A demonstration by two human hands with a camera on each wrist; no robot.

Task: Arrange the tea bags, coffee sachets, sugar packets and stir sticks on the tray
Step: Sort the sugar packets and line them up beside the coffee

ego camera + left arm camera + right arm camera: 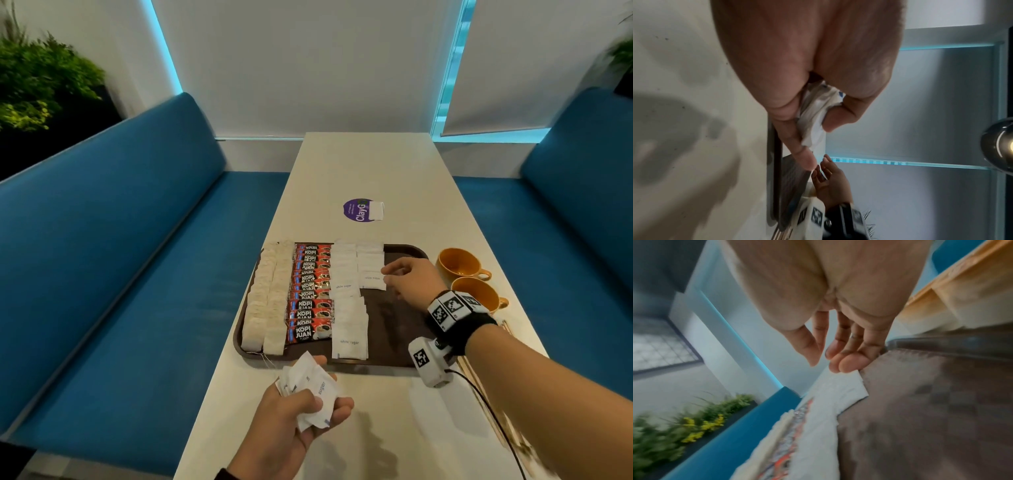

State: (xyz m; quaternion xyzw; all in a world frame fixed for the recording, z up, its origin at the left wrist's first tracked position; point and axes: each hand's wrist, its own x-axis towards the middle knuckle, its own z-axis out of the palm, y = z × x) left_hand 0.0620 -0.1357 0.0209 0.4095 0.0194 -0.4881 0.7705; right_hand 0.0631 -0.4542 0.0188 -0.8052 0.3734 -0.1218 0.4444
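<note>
Two cups [459,262]: just right of the tray [394,329]
Tea, coffee, sugar rows [346,308]: on the tray
Left hand [291,421]: near the tray's front, squeezing a bunch of sugar packets [308,390]
Right hand [407,279]: over the tray, fingers loose, holding nothing

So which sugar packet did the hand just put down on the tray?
Find the brown tray, then its two columns of white sugar packets. In the shorter right column, it is the nearest packet, by the right hand's fingertips; bare tray lies just below it.
</note>
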